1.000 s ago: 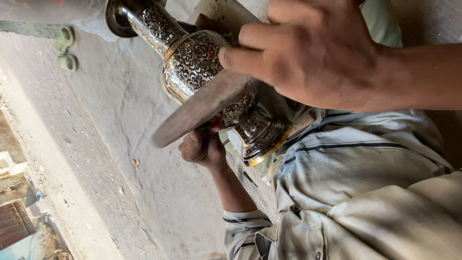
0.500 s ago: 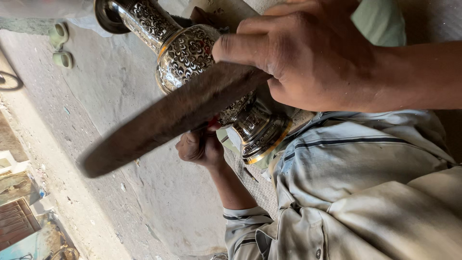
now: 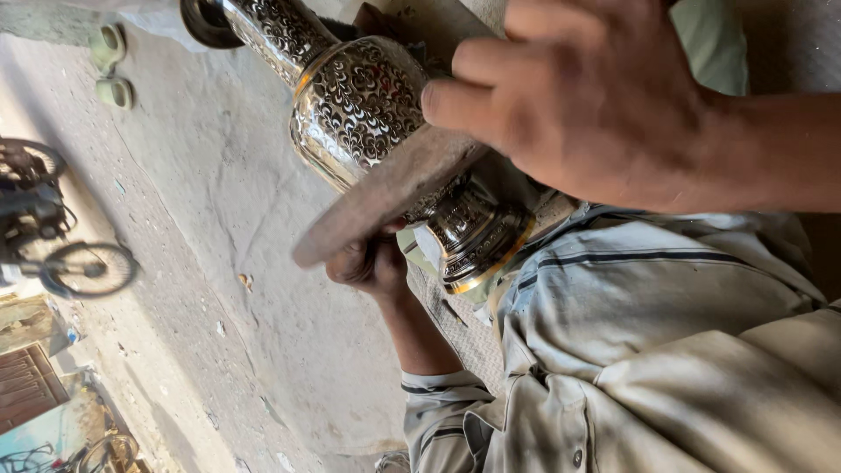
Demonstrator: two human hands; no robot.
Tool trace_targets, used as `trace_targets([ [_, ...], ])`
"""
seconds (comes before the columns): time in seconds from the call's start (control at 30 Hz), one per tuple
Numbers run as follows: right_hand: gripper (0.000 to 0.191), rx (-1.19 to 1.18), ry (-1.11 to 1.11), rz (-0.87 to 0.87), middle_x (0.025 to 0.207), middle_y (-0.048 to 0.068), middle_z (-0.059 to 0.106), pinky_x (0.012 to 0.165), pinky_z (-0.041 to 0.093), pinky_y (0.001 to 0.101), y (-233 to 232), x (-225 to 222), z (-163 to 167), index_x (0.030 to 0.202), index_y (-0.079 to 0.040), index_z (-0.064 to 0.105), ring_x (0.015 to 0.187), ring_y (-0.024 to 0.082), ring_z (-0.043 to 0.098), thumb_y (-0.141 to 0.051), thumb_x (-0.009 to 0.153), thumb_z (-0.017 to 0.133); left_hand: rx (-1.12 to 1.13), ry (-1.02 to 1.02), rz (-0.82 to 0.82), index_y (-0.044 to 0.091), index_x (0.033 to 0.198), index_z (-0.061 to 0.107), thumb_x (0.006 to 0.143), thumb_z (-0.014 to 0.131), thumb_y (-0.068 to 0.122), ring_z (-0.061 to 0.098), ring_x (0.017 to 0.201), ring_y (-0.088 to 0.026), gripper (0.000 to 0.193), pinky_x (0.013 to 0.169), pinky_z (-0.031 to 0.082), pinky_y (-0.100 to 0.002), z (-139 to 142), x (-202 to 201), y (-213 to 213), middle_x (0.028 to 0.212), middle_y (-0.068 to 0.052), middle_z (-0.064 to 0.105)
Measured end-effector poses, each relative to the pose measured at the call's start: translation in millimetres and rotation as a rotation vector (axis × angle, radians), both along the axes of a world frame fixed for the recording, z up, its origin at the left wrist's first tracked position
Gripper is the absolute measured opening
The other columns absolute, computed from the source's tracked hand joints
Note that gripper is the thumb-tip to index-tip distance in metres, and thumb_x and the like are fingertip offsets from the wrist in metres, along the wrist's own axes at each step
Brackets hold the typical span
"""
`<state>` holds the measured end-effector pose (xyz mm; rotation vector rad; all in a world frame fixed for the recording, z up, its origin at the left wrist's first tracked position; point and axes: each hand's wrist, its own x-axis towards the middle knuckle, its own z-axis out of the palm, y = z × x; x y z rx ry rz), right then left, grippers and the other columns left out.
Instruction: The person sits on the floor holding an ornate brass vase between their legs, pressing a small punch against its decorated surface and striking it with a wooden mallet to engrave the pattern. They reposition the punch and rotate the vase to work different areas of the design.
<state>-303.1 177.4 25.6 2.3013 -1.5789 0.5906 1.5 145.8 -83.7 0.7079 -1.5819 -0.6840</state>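
An engraved silver-coloured metal vase (image 3: 359,105) with gold bands lies tilted across my lap, its flared foot (image 3: 477,245) pointing toward my shirt. My right hand (image 3: 587,105) comes in from the top right. It grips a flat, worn wooden stick (image 3: 377,206) that lies across the vase's round belly. My left hand (image 3: 368,263) sits under the stick with its fingers curled against the vase's narrow waist. What lies inside those fingers is hidden.
My pale striped shirt (image 3: 657,350) fills the lower right. Rough concrete ground (image 3: 245,333) stretches to the left. A two-wheeler (image 3: 53,228) stands at the left edge, and a pair of sandals (image 3: 109,66) lies at the top left.
The stick swung out long toward the lower left, then came back across the vase's belly. The two-wheeler has come into view at the left edge.
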Motion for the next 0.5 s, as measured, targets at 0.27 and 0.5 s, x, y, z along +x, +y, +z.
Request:
trace_targets([
  [0.27, 0.026, -0.066, -0.229, 0.059, 0.073, -0.008, 0.067, 0.064, 0.044, 0.0352, -2.2, 4.7, 1.9, 0.104, -0.025, 0.077, 0.063, 0.011, 0.06, -0.014, 0.081, 0.081, 0.005, 0.097, -0.083, -0.012, 0.096, 0.066, 0.082, 0.049, -0.016, 0.071, 0.07, -0.018, 0.022, 0.07, 0.064, -0.032, -11.3, 8.3, -5.9, 0.078, -0.016, 0.072],
  [0.5, 0.035, -0.111, -0.2, 0.063, 0.082, -0.008, 0.07, 0.067, 0.041, 0.0347, -0.2, 3.0, 2.9, 0.113, -0.022, 0.077, 0.066, 0.012, 0.059, -0.008, 0.081, 0.081, -0.025, -0.088, -0.013, 0.0, 0.097, 0.075, 0.089, 0.062, -0.017, 0.074, 0.073, -0.017, 0.023, 0.071, 0.065, -0.031, -5.8, 12.0, -5.8, 0.079, -0.012, 0.074],
])
